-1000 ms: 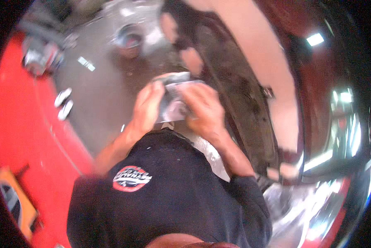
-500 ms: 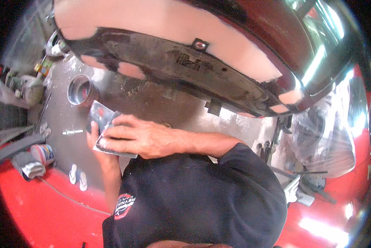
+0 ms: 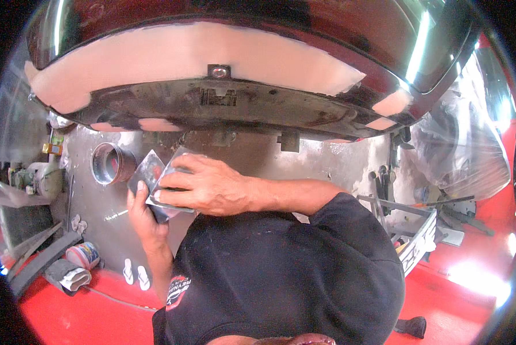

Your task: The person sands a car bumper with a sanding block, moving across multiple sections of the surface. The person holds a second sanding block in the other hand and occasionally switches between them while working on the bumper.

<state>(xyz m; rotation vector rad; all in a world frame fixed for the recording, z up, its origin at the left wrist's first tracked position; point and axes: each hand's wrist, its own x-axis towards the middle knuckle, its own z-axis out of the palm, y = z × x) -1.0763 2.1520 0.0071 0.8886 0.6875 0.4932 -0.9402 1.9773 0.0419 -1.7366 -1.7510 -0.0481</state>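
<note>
Sheets, two in count, flat and grey, are held above the grey floor (image 3: 111, 241), in front of the bumper (image 3: 269, 54). Left hand (image 3: 150, 223): one, pinching the first sheet (image 3: 148, 172), with the thumb pressed on its face. Right hand (image 3: 218, 185): one, gripping the second sheet (image 3: 173, 162), with the fingers slightly spread across it. The sheets sit close together at an angle; contact between their faces cannot be determined.

The bumper carries one long pink band (image 3: 195, 52) and at least four smaller pink patches (image 3: 391, 102).

Surrounding items: one round open container (image 3: 113, 164) near the left edge of the grey floor, just beyond the first sheet; two flip-flops (image 3: 143, 277) at the edge where the grey floor meets the red floor (image 3: 91, 313); one tub (image 3: 82, 255) farther left; one white crate (image 3: 418, 244) by the right edge of the grey floor; one clear plastic cover (image 3: 456, 144) beyond the crate.

Obstructions: the right hand covers part of both sheets; the dark shirt (image 3: 287, 270) blocks the floor below.
</note>
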